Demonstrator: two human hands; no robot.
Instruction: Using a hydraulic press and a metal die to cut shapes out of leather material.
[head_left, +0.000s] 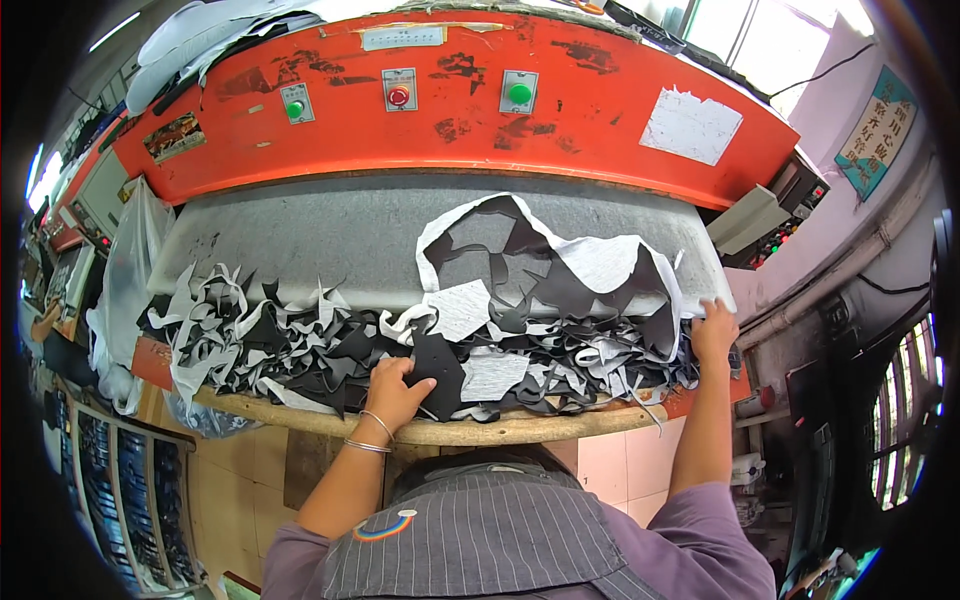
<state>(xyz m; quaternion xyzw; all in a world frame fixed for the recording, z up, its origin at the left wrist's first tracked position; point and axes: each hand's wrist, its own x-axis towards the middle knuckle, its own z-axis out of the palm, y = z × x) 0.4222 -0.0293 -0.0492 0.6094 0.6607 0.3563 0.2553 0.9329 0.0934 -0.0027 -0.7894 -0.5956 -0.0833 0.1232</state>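
My left hand [396, 394] is closed on a dark cut fabric piece [436, 372], with the thumb on its face and the fingers at its edge. Light grey cut pieces [494, 374] lie just right of it. My right hand [713, 334] is at the right corner of the pale cutting board [330, 222]; its fingers look apart, resting on the board's edge, and I see nothing in them. Between the hands, a sheet of offcut fabric [598, 262] with cut-out holes, grey on one face and dark on the other, drapes over the board onto the scraps.
A thick heap of dark and grey fabric scraps [270, 340] runs along the front ledge [480, 431]. Behind the board stands a red press beam [450, 110] with buttons. A clear plastic bag [130, 270] hangs at left; a control box [785, 215] sits at right.
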